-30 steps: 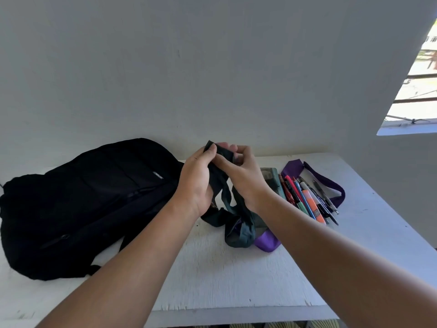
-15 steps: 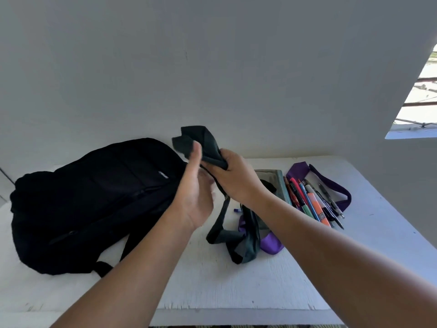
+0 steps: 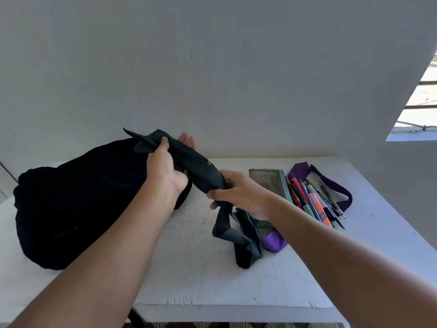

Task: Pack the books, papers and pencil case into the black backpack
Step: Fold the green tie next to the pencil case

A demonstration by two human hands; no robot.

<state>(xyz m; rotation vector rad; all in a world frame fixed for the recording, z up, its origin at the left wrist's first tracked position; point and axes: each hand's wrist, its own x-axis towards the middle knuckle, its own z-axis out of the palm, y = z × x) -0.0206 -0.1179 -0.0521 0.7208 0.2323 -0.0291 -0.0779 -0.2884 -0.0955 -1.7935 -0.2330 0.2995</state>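
Note:
The black backpack lies on its side at the left of the white table. A long dark green cloth is stretched between my hands above the table. My left hand grips its upper end over the backpack. My right hand grips it lower down, and the loose tail hangs onto the table. A purple pencil case lies open at the right with several pens and markers in it. A grey-green flat pouch lies beside it.
A plain wall rises directly behind the table. A window opening is at the upper right. The table's front edge is chipped.
My hands have drawn apart along the cloth: the left one moved up and left with its end, the right one slid down and right. The cloth is now pulled out long.

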